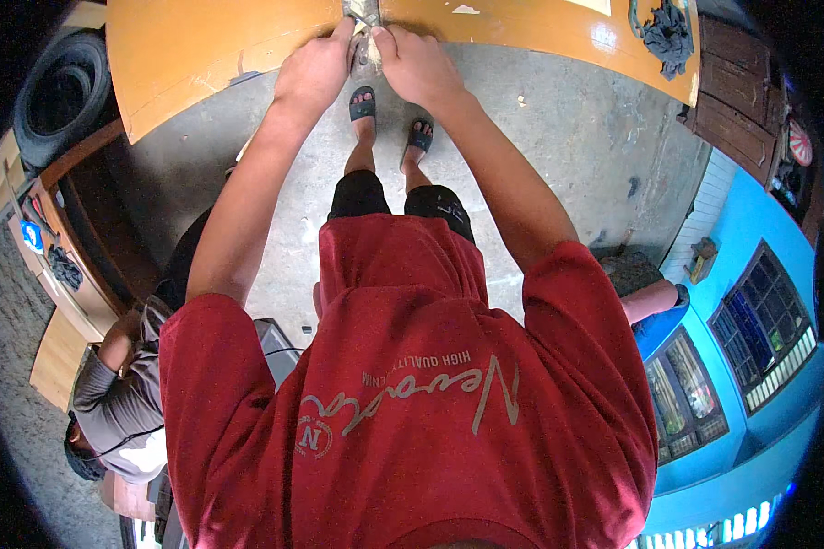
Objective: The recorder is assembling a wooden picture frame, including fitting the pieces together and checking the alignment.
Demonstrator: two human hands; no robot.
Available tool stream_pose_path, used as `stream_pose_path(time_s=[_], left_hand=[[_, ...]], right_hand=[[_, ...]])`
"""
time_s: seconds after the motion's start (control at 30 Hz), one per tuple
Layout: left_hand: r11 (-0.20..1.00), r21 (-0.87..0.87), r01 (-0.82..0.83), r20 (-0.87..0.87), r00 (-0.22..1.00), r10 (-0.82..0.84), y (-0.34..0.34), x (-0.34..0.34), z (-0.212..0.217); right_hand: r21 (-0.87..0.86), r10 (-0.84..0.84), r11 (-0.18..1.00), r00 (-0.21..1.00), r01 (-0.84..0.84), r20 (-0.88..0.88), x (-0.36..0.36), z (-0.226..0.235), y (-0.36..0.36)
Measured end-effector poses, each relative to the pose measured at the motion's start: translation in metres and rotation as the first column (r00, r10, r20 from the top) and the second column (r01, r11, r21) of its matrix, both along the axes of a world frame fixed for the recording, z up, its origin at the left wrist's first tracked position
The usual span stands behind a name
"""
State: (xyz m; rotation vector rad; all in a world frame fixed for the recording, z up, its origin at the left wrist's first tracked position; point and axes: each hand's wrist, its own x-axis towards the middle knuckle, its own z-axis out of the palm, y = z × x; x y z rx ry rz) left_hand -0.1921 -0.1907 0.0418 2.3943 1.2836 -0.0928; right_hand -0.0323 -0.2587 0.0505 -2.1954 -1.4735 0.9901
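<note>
Nearest is your red shirt (412,320). Beyond it, your left hand (315,69) and right hand (418,67) sit close together at the near edge of the orange worktop (201,55). Your fingers (345,29) are curled in, either side of a narrow pale strip (367,53); I can't tell whether they grip it. Far right, a crumpled dark bundle (666,38) lies on the worktop.

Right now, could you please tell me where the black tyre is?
The black tyre is at the upper left of the head view, just left of the orange board.
</note>
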Motion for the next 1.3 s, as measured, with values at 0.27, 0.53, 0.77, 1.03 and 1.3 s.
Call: stream_pose_path(time_s=[0.27,0.53,0.77,1.03,1.3], left_hand=[[1.000,0.017,0.001,0.057,0.998,-0.002,0.0003,-0.0031,-0.0088],[1.000,0.017,0.005,0.013,1.000,-0.005,-0.0008,-0.0014,-0.0055],[1.000,0.008,-0.001,0.016,1.000,0.001,-0.0012,-0.0013,-0.0054],[1.000,0.013,0.010,0.019,1.000,-0.010,-0.0005,-0.0012,-0.0052],[1.000,0.017,0.004,0.033,0.999,-0.005,-0.0013,-0.0014,-0.0061]], right_hand=[[0.010,-0.016,1.000,0.999,0.017,-0.034,0.0005,-0.0013,0.0011],[0.090,-0.004,0.996,0.998,0.010,-0.070,-0.0029,-0.0027,-0.0010],[0.033,-0.025,0.999,0.998,0.027,-0.060,-0.0034,0.0018,-0.0022],[0.027,-0.029,0.999,0.998,0.030,-0.064,-0.0028,0.0036,-0.0007],[0.087,-0.027,0.996,0.998,0.032,-0.058,-0.0039,-0.0021,-0.0033]])
